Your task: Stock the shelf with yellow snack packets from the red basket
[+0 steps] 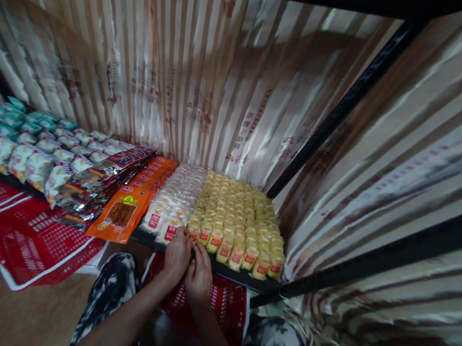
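My left hand (178, 256) is at the front edge of a low black shelf, its fingers curled in by the nearest packs. Close beside it, almost touching, is my right hand (201, 272), fingers bent and pressed together. Whatever lies between the fingertips is too small or hidden to name. Just beyond them stand tight rows of small yellow wrapped snack packs (238, 254) with red labels. To their left sit rows of white wrapped snack packs (154, 218), also red-labelled.
Flat orange snack bags (124, 212), silvery bags (86, 190) and teal-and-white bags (6, 150) line the shelf leftward. Red baskets (43, 252) stand below, one under my hands. Black posts (343, 111) and a pleated curtain (210, 78) bound the back and right.
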Tool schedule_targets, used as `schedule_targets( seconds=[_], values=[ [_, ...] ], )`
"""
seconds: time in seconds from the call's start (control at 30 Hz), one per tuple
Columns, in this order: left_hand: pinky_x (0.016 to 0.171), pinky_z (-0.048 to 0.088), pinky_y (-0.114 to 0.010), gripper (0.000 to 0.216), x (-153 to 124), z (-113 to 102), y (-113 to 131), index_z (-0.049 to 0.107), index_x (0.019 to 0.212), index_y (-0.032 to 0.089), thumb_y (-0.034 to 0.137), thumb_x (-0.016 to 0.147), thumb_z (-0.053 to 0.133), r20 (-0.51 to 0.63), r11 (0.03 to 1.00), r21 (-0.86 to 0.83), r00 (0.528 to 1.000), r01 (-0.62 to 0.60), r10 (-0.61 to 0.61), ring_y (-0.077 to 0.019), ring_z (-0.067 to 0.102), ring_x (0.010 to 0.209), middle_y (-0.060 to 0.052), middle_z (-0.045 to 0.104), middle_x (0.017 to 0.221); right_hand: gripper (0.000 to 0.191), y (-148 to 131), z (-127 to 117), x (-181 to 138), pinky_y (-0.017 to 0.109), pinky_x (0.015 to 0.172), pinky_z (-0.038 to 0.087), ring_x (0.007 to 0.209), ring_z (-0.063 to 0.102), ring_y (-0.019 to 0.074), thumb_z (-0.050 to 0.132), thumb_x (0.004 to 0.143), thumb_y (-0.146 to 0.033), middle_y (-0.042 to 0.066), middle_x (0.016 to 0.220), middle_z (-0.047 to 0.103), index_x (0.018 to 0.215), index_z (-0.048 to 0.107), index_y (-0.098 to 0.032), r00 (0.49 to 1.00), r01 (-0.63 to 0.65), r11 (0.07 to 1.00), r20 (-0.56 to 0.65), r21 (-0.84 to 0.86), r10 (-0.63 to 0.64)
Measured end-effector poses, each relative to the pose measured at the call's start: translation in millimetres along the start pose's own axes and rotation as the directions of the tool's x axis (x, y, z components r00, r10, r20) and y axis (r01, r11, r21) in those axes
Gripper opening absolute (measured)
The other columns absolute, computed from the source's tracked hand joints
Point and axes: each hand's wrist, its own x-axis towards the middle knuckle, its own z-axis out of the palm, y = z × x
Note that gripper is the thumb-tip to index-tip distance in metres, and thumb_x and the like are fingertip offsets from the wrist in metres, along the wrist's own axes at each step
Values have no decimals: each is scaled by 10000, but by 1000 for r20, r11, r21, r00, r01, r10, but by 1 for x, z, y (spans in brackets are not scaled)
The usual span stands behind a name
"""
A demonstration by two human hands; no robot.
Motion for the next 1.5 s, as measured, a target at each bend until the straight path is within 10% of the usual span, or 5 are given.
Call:
schedule_targets(
  seconds=[0.53, 1.5],
  values=[
    [704, 451, -297, 61, -7, 2, -11, 478, 872, 183, 204, 831, 437, -97, 988, -68, 987, -137, 130, -180, 571, 783, -55, 571, 849, 615, -8, -24, 8, 453, 1047, 320, 1301, 304, 189, 293, 771, -47, 88, 1391, 372, 1374, 309, -171, 997, 67, 996, -40, -60, -70],
    [795, 471, -334, 170, -6, 14, -13, 436, 1009, 174, 194, 840, 431, -139, 974, 58, 965, -218, 224, -191, 550, 909, -82, 534, 966, 550, 3, -10, 21, 386, 1065, 299, 1302, 321, 198, 327, 792, -58, 108, 1400, 346, 1333, 393, -129, 994, 25, 985, 105, -172, -7]
  ],
)
